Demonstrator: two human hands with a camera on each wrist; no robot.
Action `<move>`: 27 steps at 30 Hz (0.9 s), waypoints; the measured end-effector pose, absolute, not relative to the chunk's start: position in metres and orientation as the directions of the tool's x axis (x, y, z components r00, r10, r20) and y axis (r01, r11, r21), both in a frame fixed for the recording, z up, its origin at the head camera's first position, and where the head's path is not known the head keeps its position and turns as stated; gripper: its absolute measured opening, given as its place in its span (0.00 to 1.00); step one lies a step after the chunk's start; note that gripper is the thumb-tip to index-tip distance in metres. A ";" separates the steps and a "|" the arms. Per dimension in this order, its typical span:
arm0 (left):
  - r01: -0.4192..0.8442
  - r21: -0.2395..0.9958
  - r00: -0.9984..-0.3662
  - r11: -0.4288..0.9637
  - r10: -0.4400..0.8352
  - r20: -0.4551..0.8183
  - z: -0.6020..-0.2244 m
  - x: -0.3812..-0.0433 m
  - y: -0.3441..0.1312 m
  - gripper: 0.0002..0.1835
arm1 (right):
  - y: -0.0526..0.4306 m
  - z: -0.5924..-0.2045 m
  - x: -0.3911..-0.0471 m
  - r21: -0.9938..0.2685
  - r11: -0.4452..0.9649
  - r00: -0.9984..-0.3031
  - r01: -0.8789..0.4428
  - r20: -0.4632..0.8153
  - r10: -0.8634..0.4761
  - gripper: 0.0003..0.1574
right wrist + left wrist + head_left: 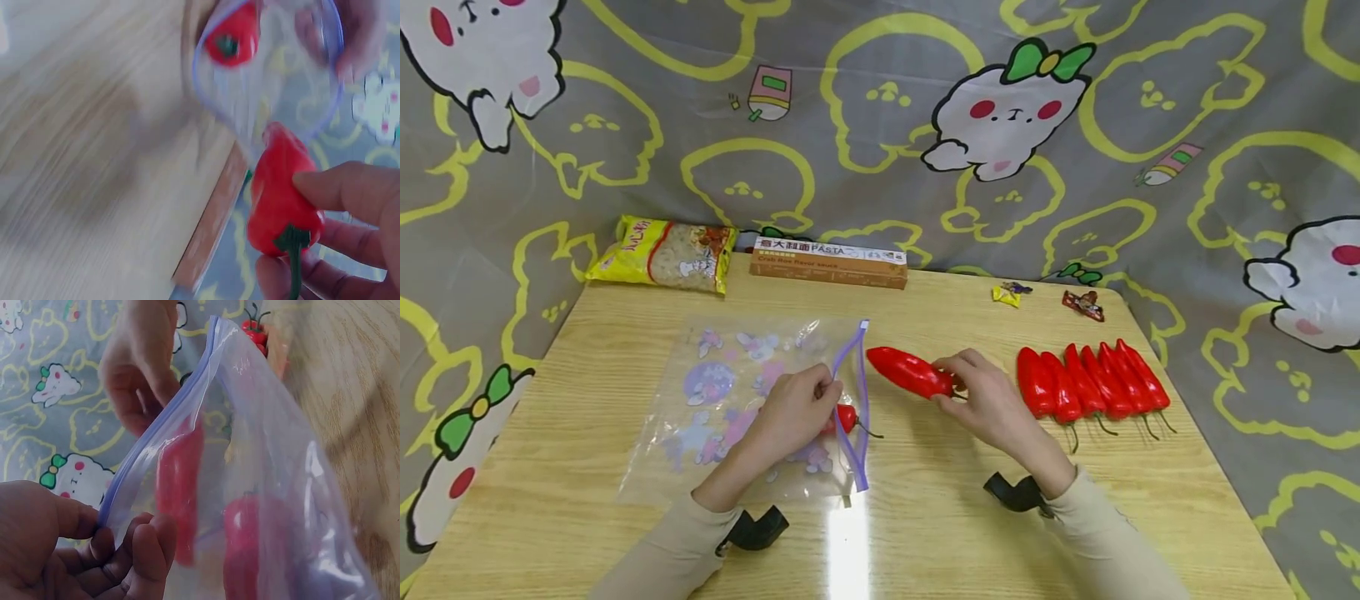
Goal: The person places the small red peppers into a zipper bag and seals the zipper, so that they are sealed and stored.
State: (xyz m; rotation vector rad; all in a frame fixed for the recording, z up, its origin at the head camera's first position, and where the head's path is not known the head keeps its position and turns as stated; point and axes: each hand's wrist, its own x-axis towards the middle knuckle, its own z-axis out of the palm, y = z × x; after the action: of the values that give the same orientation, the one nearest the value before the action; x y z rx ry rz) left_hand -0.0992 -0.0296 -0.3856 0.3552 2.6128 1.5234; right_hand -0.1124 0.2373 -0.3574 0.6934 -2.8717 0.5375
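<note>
My left hand pinches the purple zip edge of a clear printed zip bag, so its mouth gapes toward the right. One red pepper lies inside near that mouth, its green stem poking out past the edge; the right wrist view shows its stem end. My right hand grips a second red pepper by its stem end, above the table, the tip pointing left at the bag's opening. In the left wrist view, thumb and finger hold the zip strip.
Several more red peppers lie in a row on the table at the right. Behind stand a yellow food packet and a pasta box along the back edge. Small wrapped candies and a dark red wrapper lie at the back right.
</note>
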 end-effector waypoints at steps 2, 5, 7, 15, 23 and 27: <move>0.148 0.869 -0.968 0.473 0.248 0.030 -0.385 -0.099 -0.030 0.12 | 0.220 -0.358 -0.111 -0.268 0.797 -0.838 -0.542 0.245 -0.488 0.23; 0.165 0.862 -0.966 0.479 0.255 0.043 -0.386 -0.098 -0.031 0.11 | 0.196 -0.365 -0.112 -0.207 0.757 -0.780 -0.619 0.273 -0.563 0.21; 0.185 0.854 -0.964 0.486 0.260 0.060 -0.386 -0.098 -0.031 0.11 | 0.182 -0.373 -0.114 -0.188 0.739 -0.756 -0.647 0.285 -0.590 0.20; 0.254 0.819 -0.956 0.514 0.264 0.131 -0.387 -0.099 -0.030 0.14 | 0.144 -0.401 -0.124 -0.174 0.671 -0.687 -0.721 0.309 -0.658 0.16; 0.255 0.818 -0.957 0.515 0.254 0.139 -0.386 -0.100 -0.031 0.14 | 0.130 -0.406 -0.128 -0.094 0.678 -0.673 -0.729 0.285 -0.683 0.07; 0.231 0.828 -0.962 0.510 0.246 0.117 -0.385 -0.100 -0.031 0.14 | 0.133 -0.401 -0.127 -0.089 0.679 -0.672 -0.728 0.289 -0.682 0.09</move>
State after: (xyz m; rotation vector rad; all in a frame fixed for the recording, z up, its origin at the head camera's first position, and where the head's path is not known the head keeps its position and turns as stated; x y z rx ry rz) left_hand -0.0998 -0.0309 -0.3846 0.4296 2.7164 1.4859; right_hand -0.1271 0.1332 -0.4014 1.1354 -2.6607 0.2901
